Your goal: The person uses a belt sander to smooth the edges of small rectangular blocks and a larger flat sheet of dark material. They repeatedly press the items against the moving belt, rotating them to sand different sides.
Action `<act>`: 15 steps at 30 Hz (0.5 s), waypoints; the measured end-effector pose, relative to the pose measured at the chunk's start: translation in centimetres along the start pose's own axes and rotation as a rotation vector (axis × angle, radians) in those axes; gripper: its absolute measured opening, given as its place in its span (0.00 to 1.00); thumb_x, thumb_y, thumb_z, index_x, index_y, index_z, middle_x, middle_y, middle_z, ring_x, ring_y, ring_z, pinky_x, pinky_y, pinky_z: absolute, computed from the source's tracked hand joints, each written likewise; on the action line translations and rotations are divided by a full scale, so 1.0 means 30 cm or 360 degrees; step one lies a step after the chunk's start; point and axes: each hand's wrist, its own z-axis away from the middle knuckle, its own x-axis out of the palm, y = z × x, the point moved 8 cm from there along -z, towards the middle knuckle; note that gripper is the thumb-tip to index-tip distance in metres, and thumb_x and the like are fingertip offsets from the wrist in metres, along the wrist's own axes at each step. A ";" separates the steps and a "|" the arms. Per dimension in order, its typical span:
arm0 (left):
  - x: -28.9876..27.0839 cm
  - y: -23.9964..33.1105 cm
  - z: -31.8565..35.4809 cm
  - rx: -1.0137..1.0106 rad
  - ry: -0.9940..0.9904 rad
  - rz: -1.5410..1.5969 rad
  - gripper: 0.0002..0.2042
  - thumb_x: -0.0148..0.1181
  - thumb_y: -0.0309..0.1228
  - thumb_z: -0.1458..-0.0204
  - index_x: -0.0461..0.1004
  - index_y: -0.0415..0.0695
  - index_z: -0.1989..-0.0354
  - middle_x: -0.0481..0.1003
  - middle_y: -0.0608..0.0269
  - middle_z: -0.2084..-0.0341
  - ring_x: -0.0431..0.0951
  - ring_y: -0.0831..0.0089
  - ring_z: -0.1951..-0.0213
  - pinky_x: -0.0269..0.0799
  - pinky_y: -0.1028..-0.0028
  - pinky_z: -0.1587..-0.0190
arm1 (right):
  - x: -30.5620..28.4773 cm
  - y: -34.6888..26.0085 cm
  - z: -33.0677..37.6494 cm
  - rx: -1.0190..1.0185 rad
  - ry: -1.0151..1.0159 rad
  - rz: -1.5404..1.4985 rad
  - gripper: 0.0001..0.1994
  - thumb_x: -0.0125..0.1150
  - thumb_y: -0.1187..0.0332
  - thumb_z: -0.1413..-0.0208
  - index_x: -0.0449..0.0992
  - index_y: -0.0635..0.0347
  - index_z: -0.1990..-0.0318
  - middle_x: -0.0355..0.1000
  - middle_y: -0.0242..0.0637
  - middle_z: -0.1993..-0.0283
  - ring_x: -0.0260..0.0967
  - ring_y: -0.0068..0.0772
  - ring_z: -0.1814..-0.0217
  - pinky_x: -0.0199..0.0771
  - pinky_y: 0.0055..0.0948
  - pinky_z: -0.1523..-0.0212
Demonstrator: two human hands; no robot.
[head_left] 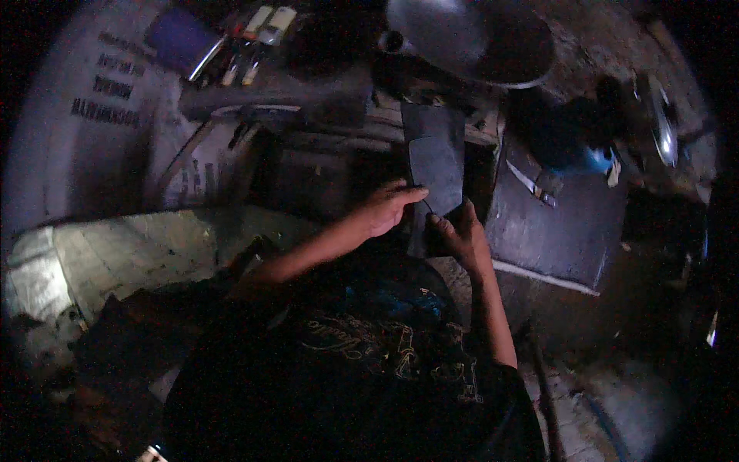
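The sheet [439,165], grey and flat, is at the middle of the view, its lower end between the two hands, over a longer dark strip [433,119] that shows beyond its far edge.

At far left a pale panel [46,138] carries several short rows of dark lettering, too blurred to read safely. Below it lies one pale mat [146,250], brightly lit at its left end. Toward the top come one purple thing [181,38] and two pale blocks [277,27] side by side.

The left hand [389,208] has its fingertips on the sheet's lower left edge; whether they pinch it, I cannot tell. Below the hands, the dark shirt [369,346] bears outlined writing and figures.

The right hand [466,240] grasps the sheet's lower right end, thumb on top. Above both hands is one round metal bowl [512,46], well apart from them.

To the right, one knife [527,181] lies slantwise on a dark board [562,239]; a wide stretch of surface runs from it to the board's pale near edge. One shiny metal piece [666,135] stands out at far right.
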 end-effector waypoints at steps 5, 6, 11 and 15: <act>-0.074 0.087 0.023 0.0715 0.0127 -0.1039 0.17 0.64 0.29 0.45 0.76 0.42 0.47 0.78 0.61 0.53 0.77 0.67 0.50 0.72 0.67 0.47 | 0.063 -0.041 -0.096 -0.0034 -0.0248 -0.0070 0.38 0.67 0.51 0.44 0.58 0.71 0.36 0.75 0.50 0.50 0.72 0.41 0.48 0.72 0.35 0.48; -0.087 0.109 0.046 0.0789 0.0120 -0.0872 0.18 0.65 0.28 0.46 0.76 0.42 0.47 0.78 0.61 0.53 0.77 0.67 0.50 0.72 0.68 0.47 | 0.095 -0.044 -0.112 0.0027 -0.0299 -0.0016 0.38 0.67 0.51 0.44 0.60 0.73 0.38 0.75 0.48 0.51 0.72 0.38 0.50 0.72 0.34 0.50; -0.209 0.176 0.292 0.0496 0.0069 -0.0300 0.19 0.65 0.28 0.47 0.75 0.40 0.46 0.76 0.55 0.48 0.76 0.61 0.48 0.70 0.65 0.42 | 0.267 -0.158 -0.137 -0.0011 -0.0738 -0.0610 0.31 0.65 0.52 0.42 0.69 0.73 0.43 0.74 0.44 0.50 0.70 0.34 0.51 0.70 0.32 0.49; -0.363 0.264 0.486 0.0833 -0.0009 -0.0073 0.20 0.67 0.31 0.47 0.74 0.38 0.46 0.76 0.55 0.48 0.77 0.61 0.49 0.70 0.64 0.43 | 0.455 -0.222 -0.155 0.0108 -0.0964 -0.0499 0.30 0.63 0.51 0.41 0.70 0.72 0.44 0.74 0.44 0.50 0.70 0.35 0.51 0.70 0.33 0.49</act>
